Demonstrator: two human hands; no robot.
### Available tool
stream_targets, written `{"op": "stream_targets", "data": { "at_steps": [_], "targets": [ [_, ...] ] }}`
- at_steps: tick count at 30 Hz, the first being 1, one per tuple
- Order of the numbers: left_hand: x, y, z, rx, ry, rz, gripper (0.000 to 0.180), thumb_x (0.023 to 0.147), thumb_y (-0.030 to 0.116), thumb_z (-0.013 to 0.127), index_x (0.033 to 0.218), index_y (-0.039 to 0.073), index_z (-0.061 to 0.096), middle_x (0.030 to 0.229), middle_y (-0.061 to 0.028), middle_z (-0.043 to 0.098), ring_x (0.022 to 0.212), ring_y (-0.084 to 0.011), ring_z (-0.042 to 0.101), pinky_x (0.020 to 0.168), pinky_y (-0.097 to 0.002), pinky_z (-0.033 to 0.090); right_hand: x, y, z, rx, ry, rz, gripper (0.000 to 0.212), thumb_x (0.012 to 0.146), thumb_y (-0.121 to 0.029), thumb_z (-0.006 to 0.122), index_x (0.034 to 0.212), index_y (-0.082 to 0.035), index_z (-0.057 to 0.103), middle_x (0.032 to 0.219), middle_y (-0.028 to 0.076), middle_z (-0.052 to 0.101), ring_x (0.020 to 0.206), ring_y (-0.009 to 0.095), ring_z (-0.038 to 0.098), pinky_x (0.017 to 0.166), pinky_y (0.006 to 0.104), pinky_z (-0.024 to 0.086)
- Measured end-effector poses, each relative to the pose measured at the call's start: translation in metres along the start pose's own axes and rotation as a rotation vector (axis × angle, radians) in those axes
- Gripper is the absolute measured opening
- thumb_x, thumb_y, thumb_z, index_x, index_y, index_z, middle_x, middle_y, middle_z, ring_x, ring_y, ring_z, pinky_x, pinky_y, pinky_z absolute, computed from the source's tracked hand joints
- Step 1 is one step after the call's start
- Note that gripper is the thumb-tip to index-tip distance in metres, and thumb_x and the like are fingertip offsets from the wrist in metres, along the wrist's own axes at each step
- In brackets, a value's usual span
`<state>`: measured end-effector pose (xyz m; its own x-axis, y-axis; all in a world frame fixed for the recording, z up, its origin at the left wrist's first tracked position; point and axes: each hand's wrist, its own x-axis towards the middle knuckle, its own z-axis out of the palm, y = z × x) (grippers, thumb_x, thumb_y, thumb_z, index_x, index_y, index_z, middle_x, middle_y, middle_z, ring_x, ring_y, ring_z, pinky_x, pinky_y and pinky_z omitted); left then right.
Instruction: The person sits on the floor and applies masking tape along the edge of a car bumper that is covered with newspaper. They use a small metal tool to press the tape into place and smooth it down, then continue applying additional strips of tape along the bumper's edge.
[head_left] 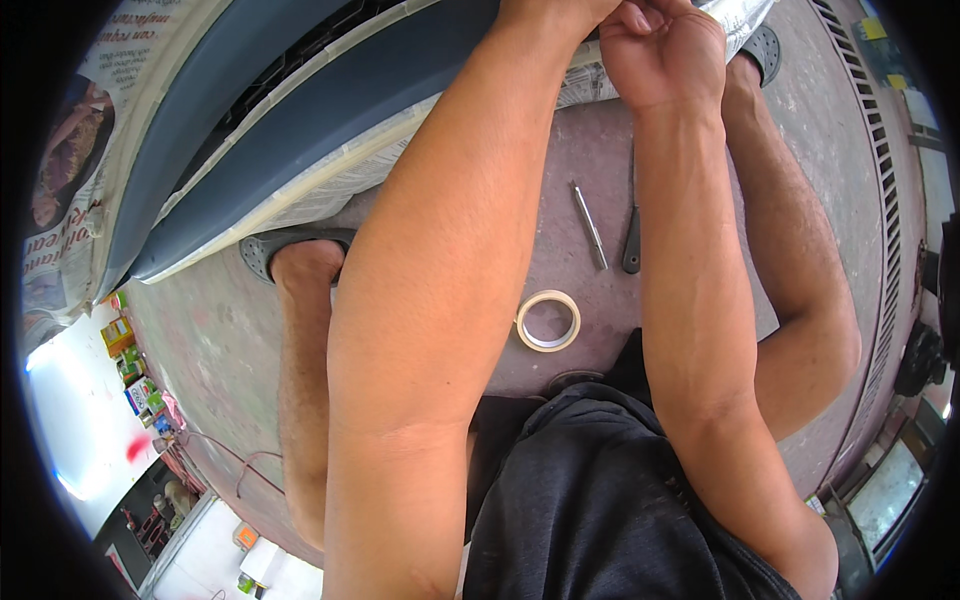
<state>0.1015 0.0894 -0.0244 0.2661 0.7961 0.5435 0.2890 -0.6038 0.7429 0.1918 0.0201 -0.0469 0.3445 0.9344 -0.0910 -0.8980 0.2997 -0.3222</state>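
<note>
Both my arms reach up to the top edge, where the hands meet at a dark blue-grey vehicle panel [330,105]. Cream masking tape [300,185] and newspaper [590,87] border the panel. My left hand [553,10] is partly cut off by the frame, its fingers not visible. My right hand [667,52] is closed with curled fingers beside the newspaper edge; whatever it grips is hidden. Below, on the floor, lie a roll of masking tape [574,325], a slim silver pen-like tool [590,227] and a dark-handled tool [632,243] partly behind my right forearm.
My legs straddle the floor items, with a grey clog [262,257] on the left foot and another clog [766,55] on the right. A slotted floor grate [880,190] runs along the right. Several small colourful boxes [128,362] and a hose [240,462] lie at left.
</note>
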Motion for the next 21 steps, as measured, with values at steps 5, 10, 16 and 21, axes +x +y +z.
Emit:
{"op": "stream_targets", "data": {
  "at_steps": [5,10,16,21],
  "targets": [
    [0.004,-0.003,0.005,0.025,-0.014,0.009,0.031,0.096,0.017,0.047,0.093,-0.002,0.071,0.101,-0.0257,0.071,0.099,-0.0417,0.066,0.092,-0.0504,0.049,0.005,-0.001,-0.005,-0.020,0.008,-0.020,0.021,0.103,0.002,0.041,0.122,-0.006,0.046,0.106,0.008,0.064,0.083,0.009,0.065,0.050,0.0189,0.041],
    [0.007,-0.020,0.001,0.334,0.002,0.228,0.031,0.096,0.017,0.047,0.091,-0.001,0.071,0.100,-0.0257,0.071,0.099,-0.0406,0.067,0.093,-0.0509,0.049,0.000,0.007,0.003,-0.013,0.012,-0.017,0.023,0.102,0.002,0.042,0.123,-0.006,0.046,0.107,0.009,0.064,0.084,0.009,0.065,0.051,0.0190,0.041],
    [0.010,-0.024,0.021,0.258,-0.069,0.170,0.032,0.094,0.020,0.047,0.090,0.000,0.072,0.102,-0.0231,0.073,0.098,-0.0404,0.067,0.092,-0.0509,0.049,0.008,-0.006,-0.012,-0.055,0.040,-0.078,0.027,0.101,0.004,0.041,0.125,-0.007,0.043,0.109,0.010,0.062,0.085,0.011,0.064,0.052,0.0202,0.041],
    [0.004,-0.007,-0.003,0.070,-0.061,-0.024,0.032,0.095,0.019,0.047,0.089,-0.001,0.071,0.100,-0.0237,0.073,0.098,-0.0414,0.067,0.090,-0.0502,0.049,0.002,0.005,-0.001,-0.033,0.037,-0.033,0.025,0.101,0.004,0.041,0.123,-0.007,0.043,0.107,0.009,0.061,0.084,0.012,0.063,0.052,0.0202,0.041]
  ]
}}
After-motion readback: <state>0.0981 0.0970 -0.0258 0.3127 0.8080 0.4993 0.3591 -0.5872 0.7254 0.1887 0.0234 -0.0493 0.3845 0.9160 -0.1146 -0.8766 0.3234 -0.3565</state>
